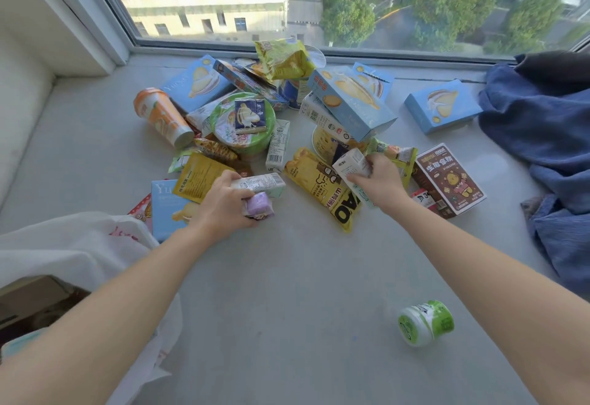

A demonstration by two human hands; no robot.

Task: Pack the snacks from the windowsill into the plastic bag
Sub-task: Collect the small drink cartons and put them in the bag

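Note:
A heap of snacks lies on the grey windowsill (287, 277): blue biscuit boxes (354, 101), an orange cup (159, 115), a green-rimmed bowl (242, 123), a yellow packet (322, 186) and a brown box (448, 179). My left hand (220, 205) grips a small white carton (260, 182) together with a purple packet (258, 208). My right hand (378, 181) grips another white carton (349, 165). The white plastic bag (73, 245) lies crumpled at the lower left, beside my left forearm.
A small green-and-white bottle (424, 323) lies alone on its side at the front right. Blue cloth (549, 149) is bunched along the right edge. The window frame (287, 48) closes off the back, and a white wall stands at the left.

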